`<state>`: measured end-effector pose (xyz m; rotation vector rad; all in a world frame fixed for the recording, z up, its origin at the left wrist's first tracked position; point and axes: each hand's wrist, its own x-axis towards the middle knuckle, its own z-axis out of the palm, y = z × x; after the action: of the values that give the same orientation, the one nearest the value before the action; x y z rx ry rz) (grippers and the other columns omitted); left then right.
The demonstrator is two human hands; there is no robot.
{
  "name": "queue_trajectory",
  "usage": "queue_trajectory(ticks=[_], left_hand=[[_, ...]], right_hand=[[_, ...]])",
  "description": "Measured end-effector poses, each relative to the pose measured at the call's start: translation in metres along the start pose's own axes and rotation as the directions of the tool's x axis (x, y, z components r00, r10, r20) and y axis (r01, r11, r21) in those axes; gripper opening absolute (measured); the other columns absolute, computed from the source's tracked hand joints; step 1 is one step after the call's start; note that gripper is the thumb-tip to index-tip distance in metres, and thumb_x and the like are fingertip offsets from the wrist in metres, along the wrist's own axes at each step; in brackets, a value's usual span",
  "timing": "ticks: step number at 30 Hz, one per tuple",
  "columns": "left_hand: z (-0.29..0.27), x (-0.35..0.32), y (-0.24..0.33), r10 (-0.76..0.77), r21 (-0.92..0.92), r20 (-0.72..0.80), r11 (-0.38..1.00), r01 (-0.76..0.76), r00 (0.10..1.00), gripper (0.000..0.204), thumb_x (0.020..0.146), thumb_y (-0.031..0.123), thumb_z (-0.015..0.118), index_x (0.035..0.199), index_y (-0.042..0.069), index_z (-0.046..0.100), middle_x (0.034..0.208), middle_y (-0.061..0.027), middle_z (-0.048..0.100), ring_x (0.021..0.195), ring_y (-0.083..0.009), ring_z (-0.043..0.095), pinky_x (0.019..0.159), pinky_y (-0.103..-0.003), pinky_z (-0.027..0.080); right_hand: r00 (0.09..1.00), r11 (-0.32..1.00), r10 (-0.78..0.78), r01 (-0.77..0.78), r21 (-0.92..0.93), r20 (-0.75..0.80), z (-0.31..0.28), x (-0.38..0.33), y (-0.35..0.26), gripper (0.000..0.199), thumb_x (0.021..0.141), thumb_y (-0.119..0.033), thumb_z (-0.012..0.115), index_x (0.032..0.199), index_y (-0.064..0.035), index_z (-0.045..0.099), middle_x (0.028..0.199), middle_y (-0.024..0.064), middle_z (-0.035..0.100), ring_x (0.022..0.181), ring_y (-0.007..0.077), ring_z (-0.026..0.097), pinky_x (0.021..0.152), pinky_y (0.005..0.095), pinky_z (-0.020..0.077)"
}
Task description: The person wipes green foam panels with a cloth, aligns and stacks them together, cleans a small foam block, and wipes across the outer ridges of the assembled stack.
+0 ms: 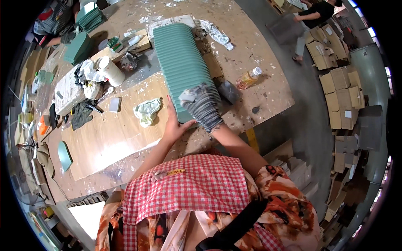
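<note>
A long green ridged block, which looks like many thin boards set side by side, lies lengthwise on the table before me. My left hand is bare; its fingers stretch along the block's near left side and the thumb lies apart across the near end. Over the near right part of the block is my right hand, in a grey striped knit glove. Its fingers curl down onto the ridges, with a pale grey patch at their tips; what they hold, if anything, is unclear. A dark grey block stands just right of the glove.
A drink bottle stands on the right of the paint-spattered table. Left lie a crumpled pale cloth, a white cylinder and a dark glove. Another person's gloved hand is far left; someone walks far right. Cardboard boxes line the floor.
</note>
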<state>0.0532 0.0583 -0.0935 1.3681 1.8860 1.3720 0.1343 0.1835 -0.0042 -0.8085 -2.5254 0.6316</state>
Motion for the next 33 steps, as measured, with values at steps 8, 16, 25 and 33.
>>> queue_trajectory(ticks=[8, 16, 25, 33], left_hand=[[0.011, -0.009, -0.030, -0.034, -0.126, 0.049, 0.991, 0.040, 0.998, 0.054, 0.076, 0.014, 0.071, 0.126, 0.002, 0.053, 0.130, -0.0206, 0.054, 0.126, -0.0379, 0.046, 0.104, -0.041, 0.036], [0.000, -0.005, -0.024, -0.064, 0.020, 0.063, 0.998, 0.063, 0.996, 0.119, 0.070, 0.025, 0.083, 0.148, -0.003, -0.002, 0.155, -0.0250, 0.006, 0.142, -0.0382, 0.018, 0.113, -0.040, 0.026], [-0.002, -0.005, -0.019, -0.113, -0.061, 0.068, 0.991, 0.117, 0.991, 0.122, 0.069, 0.030, 0.084, 0.148, -0.004, -0.004, 0.153, -0.0273, 0.010, 0.141, -0.0376, 0.020, 0.114, -0.042, 0.025], [-0.005, -0.007, -0.015, -0.087, -0.022, 0.053, 0.996, 0.088, 0.995, 0.122, 0.070, 0.030, 0.084, 0.148, -0.003, -0.004, 0.154, -0.0268, 0.005, 0.142, -0.0367, 0.019, 0.114, -0.041, 0.026]], right_hand=[[0.994, 0.997, -0.063, 0.059, 0.042, 0.087, 0.022, 0.005, -0.036, 0.042, 0.070, -0.023, 0.076, 0.102, 0.0016, 0.065, 0.103, 0.0250, 0.063, 0.099, 0.0364, 0.059, 0.101, 0.0378, 0.0420], [0.996, 0.989, 0.073, -0.066, 0.136, -0.048, -0.001, -0.005, 0.003, 0.042, 0.073, -0.023, 0.074, 0.104, 0.0024, 0.061, 0.095, 0.0189, 0.064, 0.091, 0.0338, 0.061, 0.088, 0.0382, 0.0476], [0.927, 0.866, 0.353, -0.374, 0.333, 0.125, -0.064, -0.009, 0.048, 0.012, 0.081, -0.011, 0.059, 0.070, -0.0062, 0.058, 0.070, 0.0078, 0.060, 0.075, 0.0197, 0.059, 0.077, 0.0385, 0.0468], [0.982, 0.915, 0.185, -0.187, 0.358, 0.040, -0.058, 0.003, 0.040, 0.021, 0.074, -0.018, 0.074, 0.084, -0.0017, 0.066, 0.083, 0.0124, 0.067, 0.082, 0.0260, 0.062, 0.078, 0.0333, 0.0491]])
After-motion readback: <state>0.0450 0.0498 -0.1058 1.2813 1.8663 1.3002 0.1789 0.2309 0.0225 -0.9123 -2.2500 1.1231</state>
